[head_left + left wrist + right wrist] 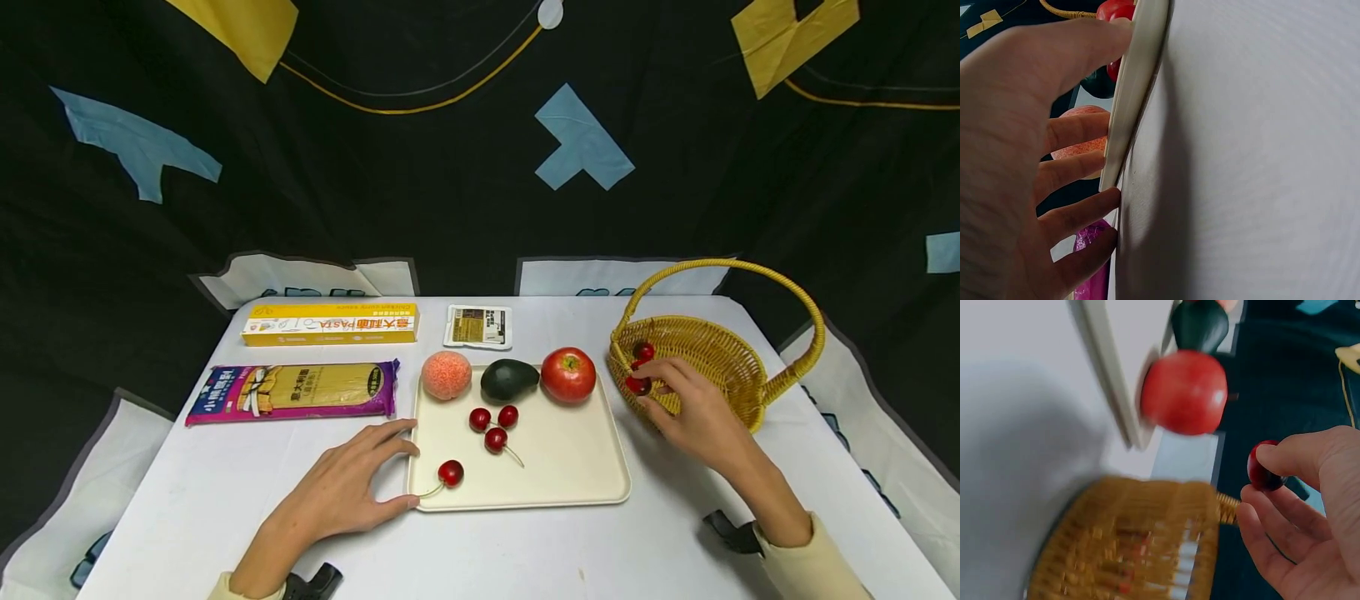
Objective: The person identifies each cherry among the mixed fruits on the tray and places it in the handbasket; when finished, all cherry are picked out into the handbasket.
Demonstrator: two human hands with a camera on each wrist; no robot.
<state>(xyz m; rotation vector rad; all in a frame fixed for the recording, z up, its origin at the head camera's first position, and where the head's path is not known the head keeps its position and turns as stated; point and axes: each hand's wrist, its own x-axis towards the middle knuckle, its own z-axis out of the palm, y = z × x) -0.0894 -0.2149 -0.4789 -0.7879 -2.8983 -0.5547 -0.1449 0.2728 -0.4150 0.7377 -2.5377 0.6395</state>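
My right hand [690,408] pinches a dark red cherry [1265,465] between thumb and fingertips, over the near left side of a yellow wicker basket [720,342]. Another cherry [643,351] shows inside the basket, just beyond the fingers. My left hand [348,479] spreads its fingers along the left edge of a cream tray [562,475], its thumb at the near corner by a cherry stem. On the tray lie a single cherry [451,473] and a cluster of cherries [495,440]. Along its far side sit a pinkish-orange round fruit [446,375], a dark green avocado [510,380] and a red apple [568,375].
Left of the tray lies a purple and gold pasta packet [300,390], with a yellow pasta box [330,324] behind it. A small flat white sachet [478,327] lies beyond the tray. The basket's tall handle [806,308] arches over its opening. A black cloth [465,208] hangs behind the table.
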